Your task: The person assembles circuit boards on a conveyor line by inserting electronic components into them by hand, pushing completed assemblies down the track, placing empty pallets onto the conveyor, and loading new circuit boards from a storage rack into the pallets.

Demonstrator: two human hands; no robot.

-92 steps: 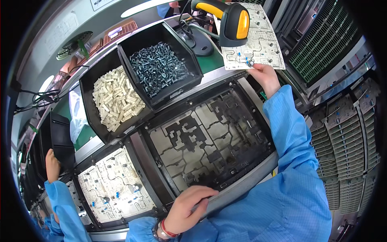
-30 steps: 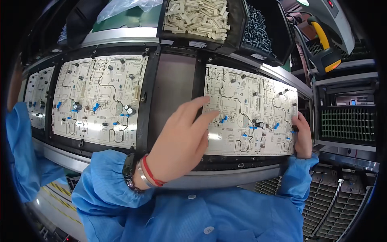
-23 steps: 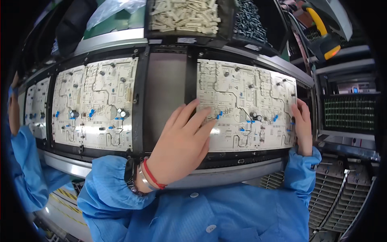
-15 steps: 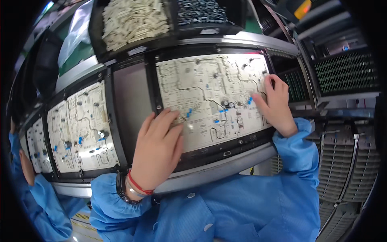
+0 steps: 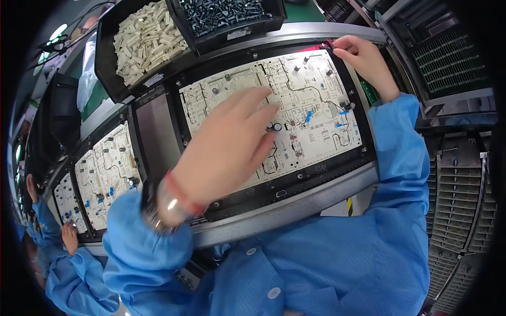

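A white circuit board panel (image 5: 316, 142) with black and blue components lies in a black frame (image 5: 247, 197) in front of me. My left hand (image 5: 226, 139) is over its left and middle part, fingers stretched out, with nothing seen in them; it hides much of that area. Whether the fingertips touch the board I cannot tell. At the frame's far right corner, my right hand (image 5: 363, 58) has thumb and fingers closed together at the rim. What they pinch there, if anything, is too small to make out. Blue capacitors (image 5: 308, 117) stand on the board's right half.
Beyond the frame sit black bins of white parts (image 5: 150, 42) and dark small parts (image 5: 224, 13). More framed boards (image 5: 108, 174) line the rail to the left, beside a co-worker's hand (image 5: 69, 237). Racks (image 5: 456, 200) stand at right. A metal rail (image 5: 295, 197) runs along the near side.
My right hand has gone from the board's right edge to the frame's far right corner. The left hand has moved from the left edge over the board's middle. The view has shifted too.
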